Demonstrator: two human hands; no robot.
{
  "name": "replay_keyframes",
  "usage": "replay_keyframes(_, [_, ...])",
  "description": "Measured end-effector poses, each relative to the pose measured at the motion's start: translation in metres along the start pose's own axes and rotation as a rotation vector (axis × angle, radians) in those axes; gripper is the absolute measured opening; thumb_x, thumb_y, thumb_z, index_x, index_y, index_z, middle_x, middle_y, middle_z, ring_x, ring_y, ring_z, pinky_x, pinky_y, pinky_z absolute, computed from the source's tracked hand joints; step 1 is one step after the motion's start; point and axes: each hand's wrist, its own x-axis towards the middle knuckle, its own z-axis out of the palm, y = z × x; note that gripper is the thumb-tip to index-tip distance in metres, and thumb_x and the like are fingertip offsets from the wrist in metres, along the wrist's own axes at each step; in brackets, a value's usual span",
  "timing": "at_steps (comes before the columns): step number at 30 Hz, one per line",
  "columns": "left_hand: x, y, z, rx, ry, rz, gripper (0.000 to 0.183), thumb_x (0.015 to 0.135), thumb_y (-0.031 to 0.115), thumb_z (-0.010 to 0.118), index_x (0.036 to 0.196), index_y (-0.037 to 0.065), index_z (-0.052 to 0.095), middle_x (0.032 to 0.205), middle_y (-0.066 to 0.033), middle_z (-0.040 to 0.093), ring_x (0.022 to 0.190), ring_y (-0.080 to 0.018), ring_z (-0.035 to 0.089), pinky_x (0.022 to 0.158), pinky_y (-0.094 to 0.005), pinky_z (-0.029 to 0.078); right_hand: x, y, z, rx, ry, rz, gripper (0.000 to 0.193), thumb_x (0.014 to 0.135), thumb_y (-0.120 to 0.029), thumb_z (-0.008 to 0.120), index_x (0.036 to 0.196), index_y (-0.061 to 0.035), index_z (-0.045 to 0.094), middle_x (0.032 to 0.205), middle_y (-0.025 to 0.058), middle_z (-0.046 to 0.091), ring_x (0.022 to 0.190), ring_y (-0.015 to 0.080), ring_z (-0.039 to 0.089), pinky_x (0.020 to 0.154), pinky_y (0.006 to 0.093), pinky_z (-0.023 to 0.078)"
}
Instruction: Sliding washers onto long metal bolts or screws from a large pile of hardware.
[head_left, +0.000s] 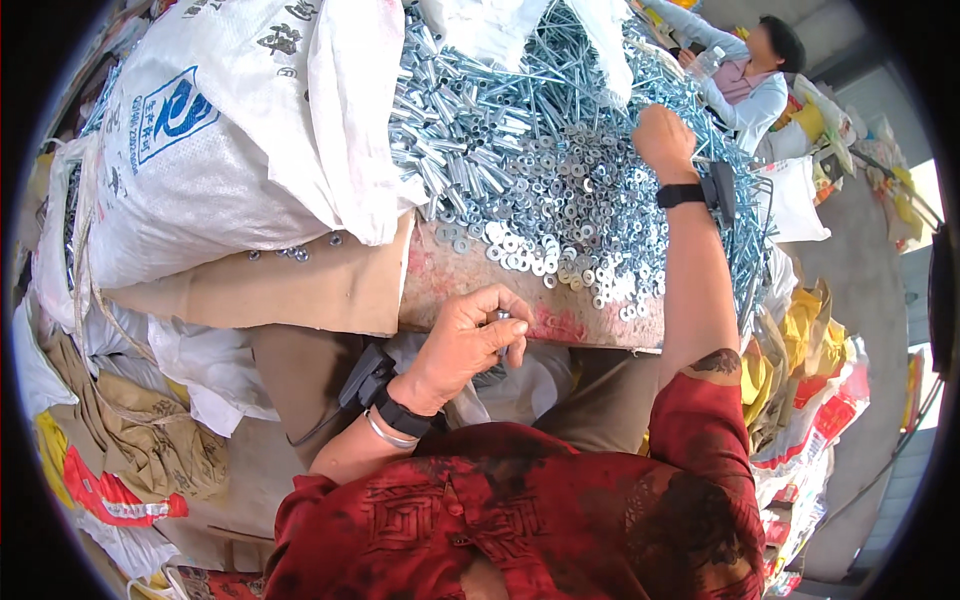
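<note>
My left hand [472, 338] is held in front of my body by the table's near edge, thumb and fingers curled together. A small shiny metal part shows between them; most of it is hidden. My right hand [664, 142] reaches over the far right of the heap, its fingers curled down by the long thin bolts [570, 65]; what they hold, if anything, is hidden. Flat washers [590, 190] lie spread in the middle of the table, between both hands. Metal sleeves [465, 125] are piled to their left.
A bulging white woven sack [230, 130] stands at the left on a cardboard sheet [330, 285]. A few loose nuts [297, 254] lie beside it. Bags [800, 400] crowd the right side. At the far right sits another person [745, 80] holding a clear bottle.
</note>
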Motion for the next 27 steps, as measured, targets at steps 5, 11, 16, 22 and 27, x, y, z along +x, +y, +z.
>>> replay_keyframes(5, [-0.001, 0.000, 0.002, -0.030, -0.037, -0.054, 0.018, 0.098, 0.016, 0.059, 0.110, 0.003, 0.062, 0.077, -0.0092, 0.066, 0.053, -0.0043, 0.050, 0.042, -0.0165, 0.028, -0.032, 0.036, -0.017, 0.139, 0.222, 0.066, 0.026, 0.082, -0.026, 0.062, 0.093, -0.0048, 0.072, 0.093, 0.0179, 0.071, 0.090, 0.0381, 0.068, 0.075, 0.0479, 0.051])
replay_keyframes(11, [0.003, -0.009, 0.011, -0.233, -0.035, -0.022, 0.033, 0.100, 0.021, 0.052, 0.124, -0.003, 0.057, 0.079, -0.0138, 0.065, 0.048, -0.0061, 0.046, 0.039, -0.0181, 0.031, -0.077, 0.060, -0.005, 0.689, 0.511, 0.074, 0.023, 0.084, -0.028, 0.073, 0.090, -0.0058, 0.073, 0.063, 0.0143, 0.065, 0.057, 0.0274, 0.062, 0.060, 0.0370, 0.048])
replay_keyframes(16, [0.005, -0.020, 0.009, -0.220, -0.029, -0.012, 0.033, 0.101, 0.019, 0.052, 0.123, -0.004, 0.057, 0.079, -0.0140, 0.065, 0.046, -0.0059, 0.044, 0.040, -0.0181, 0.031, -0.086, 0.046, 0.010, 0.521, 0.310, 0.119, 0.033, 0.081, -0.038, 0.072, 0.089, -0.0063, 0.073, 0.076, 0.0189, 0.069, 0.074, 0.0339, 0.067, 0.067, 0.0448, 0.049])
replay_keyframes(22, [-0.004, -0.019, 0.013, -0.195, -0.042, -0.018, 0.030, 0.100, 0.020, 0.052, 0.119, -0.002, 0.058, 0.077, -0.0130, 0.064, 0.044, -0.0044, 0.040, 0.040, -0.0176, 0.030, -0.088, 0.038, 0.012, 0.108, 0.252, -0.090, 0.015, 0.082, -0.018, 0.063, 0.088, -0.0068, 0.071, 0.099, 0.0208, 0.065, 0.090, 0.0402, 0.066, 0.075, 0.0499, 0.052])
replay_keyframes(27, [-0.007, -0.017, 0.010, -0.172, -0.049, -0.006, 0.028, 0.100, 0.021, 0.052, 0.117, -0.001, 0.059, 0.077, -0.0125, 0.063, 0.045, -0.0041, 0.040, 0.040, -0.0173, 0.029, -0.076, 0.025, 0.015, 0.035, 0.205, -0.240, 0.013, 0.082, -0.004, 0.056, 0.092, -0.0038, 0.065, 0.101, 0.0216, 0.063, 0.089, 0.0406, 0.067, 0.075, 0.0483, 0.054])
